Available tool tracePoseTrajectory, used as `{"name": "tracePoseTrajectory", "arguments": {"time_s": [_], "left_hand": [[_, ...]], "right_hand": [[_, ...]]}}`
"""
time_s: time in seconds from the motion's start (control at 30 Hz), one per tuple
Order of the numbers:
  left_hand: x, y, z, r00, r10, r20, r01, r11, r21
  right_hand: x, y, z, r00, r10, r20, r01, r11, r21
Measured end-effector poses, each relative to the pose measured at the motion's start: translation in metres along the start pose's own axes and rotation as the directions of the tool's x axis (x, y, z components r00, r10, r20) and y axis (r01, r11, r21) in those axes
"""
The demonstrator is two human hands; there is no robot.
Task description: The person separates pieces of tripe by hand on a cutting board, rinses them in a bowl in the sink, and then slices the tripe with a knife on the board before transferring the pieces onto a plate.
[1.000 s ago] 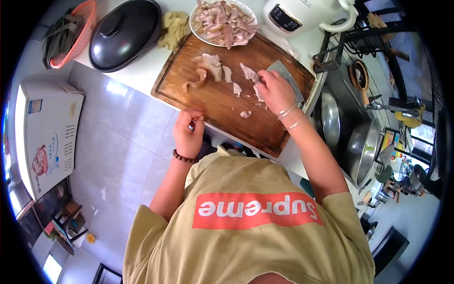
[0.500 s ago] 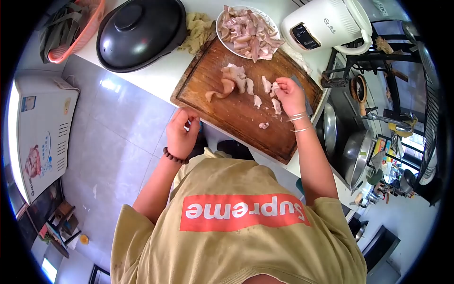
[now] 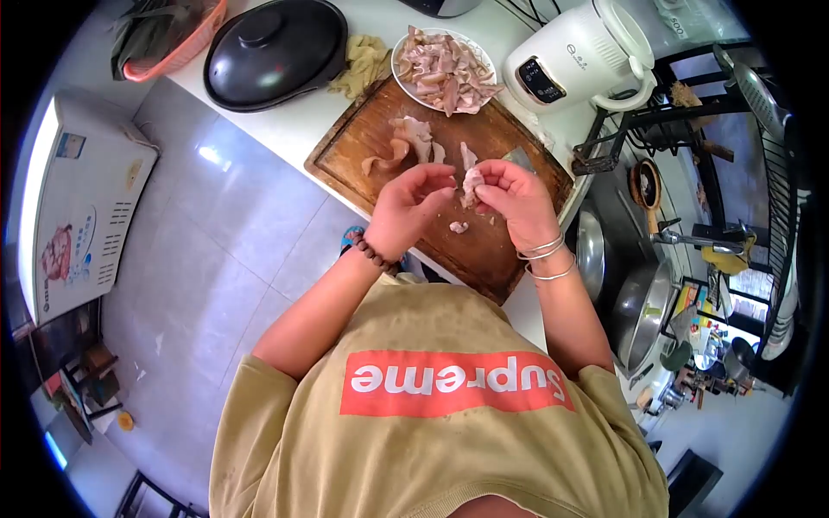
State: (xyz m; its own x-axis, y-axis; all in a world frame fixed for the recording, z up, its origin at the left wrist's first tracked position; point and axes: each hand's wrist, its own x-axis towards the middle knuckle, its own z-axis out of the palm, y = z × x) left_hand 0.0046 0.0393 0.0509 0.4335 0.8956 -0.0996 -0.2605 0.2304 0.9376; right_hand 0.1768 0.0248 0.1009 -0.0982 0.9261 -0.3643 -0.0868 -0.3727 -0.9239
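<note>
Over the wooden cutting board, my right hand pinches a small pale piece of meat between thumb and fingers. My left hand, with a beaded bracelet at its wrist, is just left of that piece, fingers curved and thumb apart from them. Beyond it on the board lie a larger pale meat piece and a brownish curled strip. A small scrap rests nearer to me. Beside my right hand, a flat greyish blade is partly hidden.
A plate of sliced meat overlaps the board's far edge. Behind it to the right is a white electric appliance with a handle. A black lidded pot and a yellowish cloth stand left. Metal bowls sit at right.
My left hand has come from the board's near-left edge to over its middle. My right hand has lifted a meat piece and moved slightly left and nearer, so both hands are close together.
</note>
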Motion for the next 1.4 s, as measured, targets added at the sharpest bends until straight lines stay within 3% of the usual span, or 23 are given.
{"name": "tracePoseTrajectory", "arguments": {"time_s": [0.03, 0.17, 0.23, 0.63, 1.03, 1.17, 1.27, 1.33, 1.4], "left_hand": [[0.0, 0.003, 0.007, 1.0, -0.003, 0.025, 0.005, 0.996, -0.087], [-0.007, 0.005, 0.026, 0.999, -0.034, 0.022, 0.037, 0.991, -0.127], [-0.014, 0.004, 0.032, 0.998, -0.033, -0.045, 0.026, 0.988, -0.154], [-0.037, -0.001, 0.047, 0.98, 0.057, -0.19, -0.07, 0.996, -0.063], [-0.038, -0.003, 0.05, 0.988, 0.076, -0.138, -0.113, 0.952, -0.285], [-0.037, -0.001, 0.048, 0.987, 0.086, -0.138, -0.12, 0.958, -0.26], [-0.035, 0.001, 0.045, 0.986, 0.092, -0.142, -0.126, 0.959, -0.252], [-0.033, 0.002, 0.042, 0.985, 0.078, -0.152, -0.113, 0.965, -0.235], [-0.03, 0.005, 0.041, 0.984, 0.068, -0.164, -0.103, 0.97, -0.219]], "right_hand": [[-0.002, 0.001, 0.001, 1.0, -0.005, 0.004, 0.005, 1.0, -0.018], [-0.012, 0.0, 0.003, 0.999, -0.028, 0.033, 0.032, 0.992, -0.121], [-0.014, 0.008, 0.0, 0.989, -0.134, 0.065, 0.144, 0.972, -0.185], [-0.026, 0.012, -0.003, 0.921, -0.334, 0.2, 0.384, 0.859, -0.337], [-0.039, -0.007, -0.001, 0.859, -0.459, 0.226, 0.508, 0.714, -0.482], [-0.037, -0.009, 0.0, 0.843, -0.495, 0.211, 0.53, 0.697, -0.482], [-0.035, -0.01, 0.001, 0.798, -0.556, 0.235, 0.577, 0.588, -0.567], [-0.031, -0.006, 0.002, 0.704, -0.65, 0.285, 0.651, 0.43, -0.626], [-0.028, -0.004, 0.002, 0.684, -0.668, 0.293, 0.658, 0.391, -0.644]]}}
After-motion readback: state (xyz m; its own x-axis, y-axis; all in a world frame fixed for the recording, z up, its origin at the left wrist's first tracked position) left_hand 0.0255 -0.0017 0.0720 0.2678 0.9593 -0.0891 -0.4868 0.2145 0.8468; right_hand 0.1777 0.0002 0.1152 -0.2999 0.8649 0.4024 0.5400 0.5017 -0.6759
